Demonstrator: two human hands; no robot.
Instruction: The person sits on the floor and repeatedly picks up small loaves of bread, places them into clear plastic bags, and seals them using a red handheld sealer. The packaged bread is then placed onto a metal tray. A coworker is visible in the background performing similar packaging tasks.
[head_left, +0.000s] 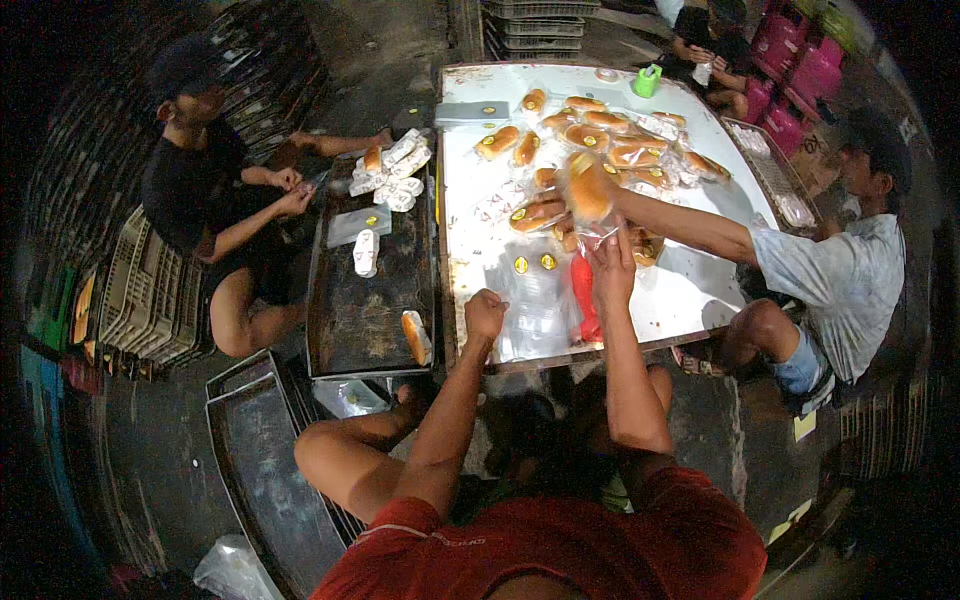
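Note:
My right hand (613, 274) grips the gathered end of a clear plastic bag with a bread roll (587, 193) inside, raised above the table. My left hand (486, 313) is curled closed near the table's front edge, just left of a stack of clear flat bags (531, 304); nothing shows in it. Yellow round stickers (548, 262) mark those bags. Between the bags and my right wrist lies a bright red item (584, 296), its kind unclear. Several bagged rolls (585, 136) are heaped farther back. A co-worker's forearm (682, 221) reaches in from the right, its hand hidden behind my roll.
The white table (469, 262) has a green holder (646, 81) at its far edge. On the left, a dark metal tray (360, 322) carries wrapped rolls (394, 172). A co-worker (217, 172) sits beyond it. Stacked trays (277, 450) stand by my left knee.

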